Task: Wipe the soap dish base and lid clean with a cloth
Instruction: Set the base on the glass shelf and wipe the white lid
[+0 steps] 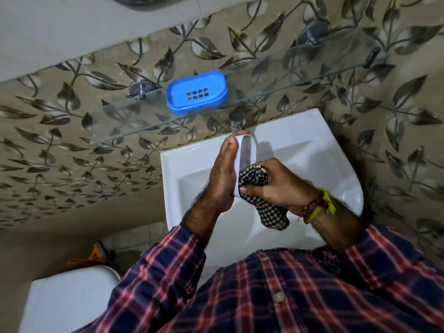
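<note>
Right hand (271,181) grips checked cloth (266,207); left hand (223,179) clasps smooth white lid (247,152)

Soap dish base (196,92) on glass shelf (125,131), behind sink (312,150); lid (245,152), cloth (264,205) above sink.

My hands work over the sink (336,150), whose basin lies open beneath them. The glass shelf (125,131) juts out above its far edge, carrying the blue soap dish base (197,92); the tap (237,120) stands just beyond my fingers.
</note>
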Demonstrator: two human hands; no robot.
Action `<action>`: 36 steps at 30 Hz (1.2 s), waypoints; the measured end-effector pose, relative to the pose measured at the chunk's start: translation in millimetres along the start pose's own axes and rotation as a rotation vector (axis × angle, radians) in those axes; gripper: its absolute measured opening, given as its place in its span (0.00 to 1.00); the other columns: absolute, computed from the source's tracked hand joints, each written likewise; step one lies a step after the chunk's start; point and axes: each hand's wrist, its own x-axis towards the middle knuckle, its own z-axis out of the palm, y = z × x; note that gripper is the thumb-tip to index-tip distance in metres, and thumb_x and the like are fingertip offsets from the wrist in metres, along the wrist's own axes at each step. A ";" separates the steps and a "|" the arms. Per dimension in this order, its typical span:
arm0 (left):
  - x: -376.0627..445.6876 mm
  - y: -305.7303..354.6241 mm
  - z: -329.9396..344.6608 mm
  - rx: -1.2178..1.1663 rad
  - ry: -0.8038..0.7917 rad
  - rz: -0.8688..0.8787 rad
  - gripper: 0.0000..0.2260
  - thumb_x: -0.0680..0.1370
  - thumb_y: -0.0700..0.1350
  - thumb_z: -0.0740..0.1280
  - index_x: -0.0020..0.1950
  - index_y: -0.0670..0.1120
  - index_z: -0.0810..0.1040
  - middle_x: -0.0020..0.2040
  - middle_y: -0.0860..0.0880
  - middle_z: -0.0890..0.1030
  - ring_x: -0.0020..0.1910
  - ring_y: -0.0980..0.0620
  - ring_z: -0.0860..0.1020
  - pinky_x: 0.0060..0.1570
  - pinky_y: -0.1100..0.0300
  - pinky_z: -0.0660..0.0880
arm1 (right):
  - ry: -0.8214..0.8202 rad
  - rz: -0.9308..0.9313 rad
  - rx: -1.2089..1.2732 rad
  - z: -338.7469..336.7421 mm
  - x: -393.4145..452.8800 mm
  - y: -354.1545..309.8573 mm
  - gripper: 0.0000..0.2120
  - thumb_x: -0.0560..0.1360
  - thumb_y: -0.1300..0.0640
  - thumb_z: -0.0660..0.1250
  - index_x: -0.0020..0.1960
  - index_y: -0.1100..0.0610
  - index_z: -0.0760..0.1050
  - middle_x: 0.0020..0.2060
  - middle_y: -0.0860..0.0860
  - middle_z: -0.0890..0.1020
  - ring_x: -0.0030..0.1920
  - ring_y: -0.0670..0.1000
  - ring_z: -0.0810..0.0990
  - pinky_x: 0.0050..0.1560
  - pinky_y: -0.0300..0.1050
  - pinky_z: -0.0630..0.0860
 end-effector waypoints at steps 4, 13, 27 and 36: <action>-2.6 2.5 2.9 -0.031 0.130 -0.177 0.24 0.82 0.61 0.58 0.74 0.51 0.72 0.72 0.44 0.75 0.71 0.42 0.74 0.72 0.41 0.68 | -0.061 -0.053 -0.092 -1.5 -6.8 5.9 0.05 0.73 0.67 0.73 0.46 0.69 0.79 0.41 0.63 0.85 0.39 0.52 0.82 0.44 0.51 0.80; 2.0 20.3 -3.5 -0.033 0.066 -0.243 0.30 0.81 0.67 0.52 0.75 0.48 0.71 0.64 0.44 0.82 0.58 0.46 0.83 0.53 0.52 0.82 | 0.194 -0.127 -0.077 11.8 -4.8 0.2 0.07 0.69 0.64 0.77 0.45 0.63 0.82 0.40 0.59 0.86 0.42 0.56 0.84 0.47 0.54 0.81; 0.8 -35.5 -37.3 0.606 0.050 0.796 0.20 0.85 0.56 0.50 0.66 0.45 0.73 0.61 0.42 0.77 0.60 0.36 0.76 0.57 0.34 0.71 | 0.195 0.216 0.696 12.5 0.8 -15.9 0.11 0.71 0.66 0.73 0.52 0.67 0.81 0.41 0.58 0.85 0.43 0.54 0.84 0.45 0.47 0.83; 0.7 -10.8 -26.0 0.446 0.060 0.581 0.21 0.82 0.51 0.48 0.61 0.41 0.74 0.53 0.45 0.79 0.51 0.42 0.79 0.53 0.37 0.75 | 0.087 0.216 0.659 8.8 2.4 -17.4 0.15 0.73 0.67 0.69 0.57 0.73 0.76 0.46 0.62 0.80 0.46 0.58 0.80 0.47 0.48 0.80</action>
